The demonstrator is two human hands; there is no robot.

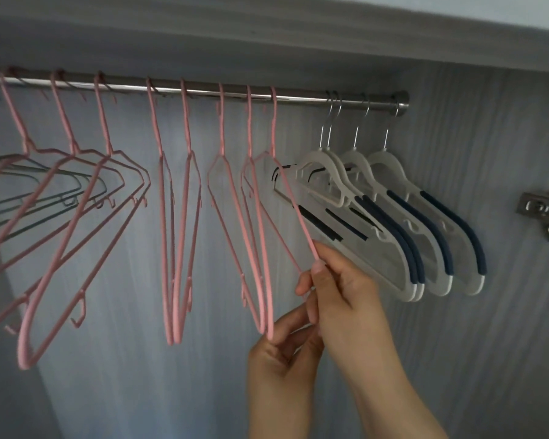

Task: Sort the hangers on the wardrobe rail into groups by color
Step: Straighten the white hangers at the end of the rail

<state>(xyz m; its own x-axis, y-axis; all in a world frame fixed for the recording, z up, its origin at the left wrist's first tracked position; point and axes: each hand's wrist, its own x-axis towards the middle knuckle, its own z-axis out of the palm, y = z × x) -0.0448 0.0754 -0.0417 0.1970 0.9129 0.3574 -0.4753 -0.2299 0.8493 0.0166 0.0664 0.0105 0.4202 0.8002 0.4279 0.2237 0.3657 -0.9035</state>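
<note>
pinching the sloped arm of the end pink hanger (pixel 270 327), right hand (pixel 343 289) has thumb and fingers closed on it; left hand (pixel 281 356) curls round its lower bend. hook sits on the rail (pixel 298 99) - best to lift it square, not twist. grey padded hangers (pixel 393 236) hang near on the right - bare rail between.

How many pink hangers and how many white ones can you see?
Pink hangers: 8
White hangers with blue pads: 4
Total: 12
Grey hangers at the left edge are too cut off to count.
</note>
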